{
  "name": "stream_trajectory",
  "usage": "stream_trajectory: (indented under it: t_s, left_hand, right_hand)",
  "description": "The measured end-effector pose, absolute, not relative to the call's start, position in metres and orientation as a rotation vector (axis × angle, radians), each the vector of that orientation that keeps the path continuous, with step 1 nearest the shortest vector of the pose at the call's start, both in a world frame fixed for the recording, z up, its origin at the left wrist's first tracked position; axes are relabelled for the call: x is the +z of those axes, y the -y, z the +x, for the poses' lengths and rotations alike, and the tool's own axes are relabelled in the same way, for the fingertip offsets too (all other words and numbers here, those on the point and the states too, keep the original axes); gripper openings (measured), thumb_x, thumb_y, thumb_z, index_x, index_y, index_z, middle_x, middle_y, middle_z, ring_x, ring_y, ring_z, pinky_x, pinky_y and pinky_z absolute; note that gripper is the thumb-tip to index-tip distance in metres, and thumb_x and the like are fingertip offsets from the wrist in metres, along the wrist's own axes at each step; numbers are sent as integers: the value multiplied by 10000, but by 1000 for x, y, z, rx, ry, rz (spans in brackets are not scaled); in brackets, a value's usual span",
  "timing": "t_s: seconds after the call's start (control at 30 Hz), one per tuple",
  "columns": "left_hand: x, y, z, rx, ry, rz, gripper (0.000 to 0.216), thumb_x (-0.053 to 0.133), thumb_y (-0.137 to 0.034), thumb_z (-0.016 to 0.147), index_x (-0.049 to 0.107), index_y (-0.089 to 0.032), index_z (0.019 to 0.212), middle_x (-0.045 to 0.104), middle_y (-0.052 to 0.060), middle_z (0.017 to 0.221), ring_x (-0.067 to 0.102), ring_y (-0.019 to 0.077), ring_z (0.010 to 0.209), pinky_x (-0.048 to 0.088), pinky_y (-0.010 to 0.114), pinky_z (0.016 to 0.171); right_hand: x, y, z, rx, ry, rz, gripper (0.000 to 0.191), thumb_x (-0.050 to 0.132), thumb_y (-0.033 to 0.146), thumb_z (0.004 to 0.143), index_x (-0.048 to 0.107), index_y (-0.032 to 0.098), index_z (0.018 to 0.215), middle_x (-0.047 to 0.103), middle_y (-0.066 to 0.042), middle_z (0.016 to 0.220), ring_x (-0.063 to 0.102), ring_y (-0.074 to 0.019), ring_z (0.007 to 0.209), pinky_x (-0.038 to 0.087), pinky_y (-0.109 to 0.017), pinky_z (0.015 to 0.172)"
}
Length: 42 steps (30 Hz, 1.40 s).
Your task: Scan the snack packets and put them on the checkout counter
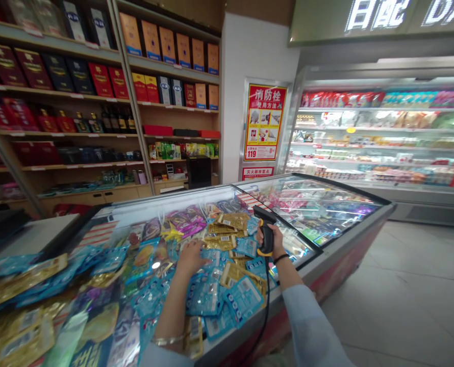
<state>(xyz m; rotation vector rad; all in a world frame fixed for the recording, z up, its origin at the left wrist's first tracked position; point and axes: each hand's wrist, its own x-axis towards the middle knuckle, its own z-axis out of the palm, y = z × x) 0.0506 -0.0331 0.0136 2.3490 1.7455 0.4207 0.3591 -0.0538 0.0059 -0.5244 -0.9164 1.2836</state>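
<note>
My right hand (pixel 278 241) grips a black and yellow handheld barcode scanner (pixel 264 216) by its handle. The scanner's black cable (pixel 267 300) hangs down over the freezer's front edge. Over the pile, my left hand (pixel 191 259) is open with its fingers apart; whether it touches the packets under it, I cannot tell. Blue snack packets (pixel 204 295) lie below and beside it. Gold packets (pixel 227 224) are heaped farther back, close to the scanner. The packets rest on the glass top of a chest freezer (pixel 307 250).
More gold and blue packets (pixel 24 280) are piled at the left. Tall shelves (pixel 135 102) with boxes and bottles stand behind. A red fire-hydrant poster (pixel 266 122) hangs on the wall. An open refrigerated display (pixel 383 148) stands at the back right, beyond the tiled floor (pixel 410 275).
</note>
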Motion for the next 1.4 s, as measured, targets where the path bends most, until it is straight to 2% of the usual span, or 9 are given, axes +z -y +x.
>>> stream_trajectory:
  t_s: [0.1, 0.23, 0.37, 0.47, 0.6, 0.77, 1.07, 1.4]
  left_hand:
    - [17, 31, 43, 482, -1776, 2248, 397, 771, -280, 702, 653, -217, 1076, 699, 105, 1163, 633, 261, 1129, 462, 316, 934]
    - [27, 31, 38, 926, -2025, 2000, 251, 619, -296, 838, 591, -182, 1059, 702, 123, 1067, 678, 266, 1003, 504, 341, 813]
    - [31, 30, 37, 1371, -2025, 1770, 304, 555, -302, 868, 550, -141, 1126, 684, 173, 1115, 673, 297, 1039, 517, 380, 844]
    - [28, 25, 37, 1495, -1930, 1597, 352, 552, -311, 868, 532, -151, 1181, 716, 139, 1030, 699, 280, 945, 523, 375, 822]
    - [22, 20, 39, 1536, -1947, 1517, 404, 528, -324, 888, 515, -144, 1249, 727, 107, 923, 706, 263, 845, 521, 356, 774]
    - [16, 18, 44, 1453, -1981, 1729, 368, 459, -336, 928, 591, -147, 1216, 721, 132, 1013, 688, 262, 970, 510, 350, 863]
    - [9, 13, 44, 1345, -1989, 1844, 359, 455, -360, 942, 636, -174, 1190, 702, 101, 940, 672, 241, 923, 508, 323, 816]
    - [-4, 1, 38, 1436, -1900, 1861, 421, 470, -367, 935, 615, -180, 1283, 713, 120, 1012, 674, 254, 995, 522, 357, 889]
  right_hand:
    - [5, 54, 358, 1270, 921, -527, 307, 599, 476, 705, 587, 198, 834, 520, 40, 503, 462, -130, 376, 382, -231, 350]
    - [7, 50, 354, 1269, 913, -499, 310, 577, 472, 718, 600, 192, 848, 506, 41, 496, 447, -130, 366, 376, -244, 361]
    - [18, 41, 344, 1301, 948, -487, 303, 589, 468, 701, 596, 196, 835, 499, 43, 478, 416, -121, 353, 346, -235, 359]
    - [26, 36, 333, 1369, 1024, -455, 307, 595, 477, 712, 586, 199, 842, 481, 42, 465, 399, -123, 340, 327, -239, 352]
    - [27, 39, 321, 1515, 1171, -474, 324, 609, 496, 719, 573, 211, 870, 489, 37, 449, 404, -136, 321, 282, -242, 328]
    - [24, 50, 316, 1600, 1254, -520, 337, 610, 479, 723, 576, 221, 937, 509, 32, 452, 406, -151, 317, 247, -246, 307]
    - [28, 57, 321, 1650, 1276, -495, 316, 629, 455, 721, 577, 215, 920, 541, 21, 446, 436, -155, 305, 270, -245, 302]
    - [21, 54, 323, 1662, 1256, -500, 329, 613, 449, 733, 576, 194, 938, 541, 26, 444, 452, -138, 310, 296, -223, 301]
